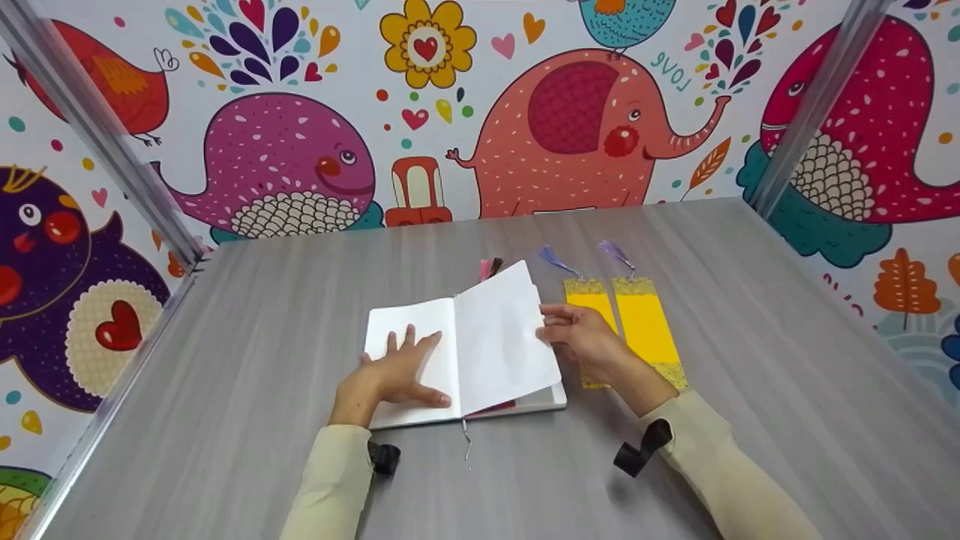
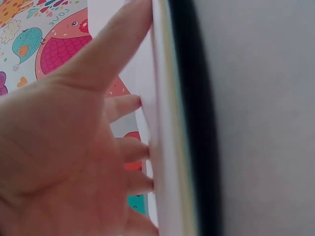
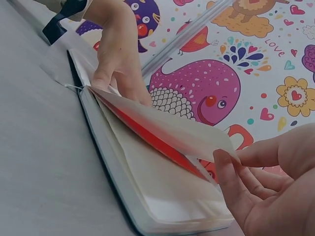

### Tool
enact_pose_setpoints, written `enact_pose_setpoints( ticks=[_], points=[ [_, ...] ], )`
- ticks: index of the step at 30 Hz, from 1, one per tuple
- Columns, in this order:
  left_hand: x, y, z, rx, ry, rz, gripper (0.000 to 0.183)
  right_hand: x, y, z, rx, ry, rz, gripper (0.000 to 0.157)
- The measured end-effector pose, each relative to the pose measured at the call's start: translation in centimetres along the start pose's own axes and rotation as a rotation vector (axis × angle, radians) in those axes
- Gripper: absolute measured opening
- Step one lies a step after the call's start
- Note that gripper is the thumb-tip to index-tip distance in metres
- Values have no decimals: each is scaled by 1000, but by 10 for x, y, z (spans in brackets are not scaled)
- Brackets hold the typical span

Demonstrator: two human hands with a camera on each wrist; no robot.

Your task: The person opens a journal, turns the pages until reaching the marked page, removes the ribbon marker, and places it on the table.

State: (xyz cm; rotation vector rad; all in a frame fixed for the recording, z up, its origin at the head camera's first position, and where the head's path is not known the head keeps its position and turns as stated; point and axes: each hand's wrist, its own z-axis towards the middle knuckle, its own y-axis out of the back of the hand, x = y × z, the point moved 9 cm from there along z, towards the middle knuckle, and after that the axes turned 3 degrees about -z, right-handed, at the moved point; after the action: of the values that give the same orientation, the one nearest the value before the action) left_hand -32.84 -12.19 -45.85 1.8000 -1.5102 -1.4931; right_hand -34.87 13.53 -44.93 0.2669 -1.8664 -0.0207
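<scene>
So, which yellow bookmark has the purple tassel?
The yellow bookmark farther from the open notebook; the nearer bookmark, partly hidden by the right hand, has a blue tassel.

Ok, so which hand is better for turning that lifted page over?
Probably the right hand: it pinches the outer edge of the lifted page. The left hand lies spread on the facing page, so it seems better placed to hold the notebook flat.
</scene>
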Motion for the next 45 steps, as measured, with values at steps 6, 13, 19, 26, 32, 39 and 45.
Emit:
enact_pose_setpoints(
  ticks=[6, 13, 19, 26, 32, 39, 45],
  points=[
    [2, 1, 0, -8, 1, 4, 109, 13, -9, -2, 45, 24, -13, 46],
    [2, 6, -2, -39, -6, 0, 102, 29, -22, -2, 90, 45, -39, 42],
    [2, 15, -2, -100, -36, -48, 82, 46, -36, -5, 138, 84, -46, 38],
    [7, 38, -7, -247, -55, -124, 51, 56, -55, -8, 225, 153, -81, 39],
    [17, 65, -21, -353, -60, -369, 54, 57, -78, -12, 347, 247, -170, 44],
    [27, 88, -43, -373, -71, -622, 69, 53, -97, -21, 317, 407, -481, 44],
    [17, 100, -56, -415, -161, -619, 68, 46, -117, -27, 325, 517, -752, 50]
  ],
)
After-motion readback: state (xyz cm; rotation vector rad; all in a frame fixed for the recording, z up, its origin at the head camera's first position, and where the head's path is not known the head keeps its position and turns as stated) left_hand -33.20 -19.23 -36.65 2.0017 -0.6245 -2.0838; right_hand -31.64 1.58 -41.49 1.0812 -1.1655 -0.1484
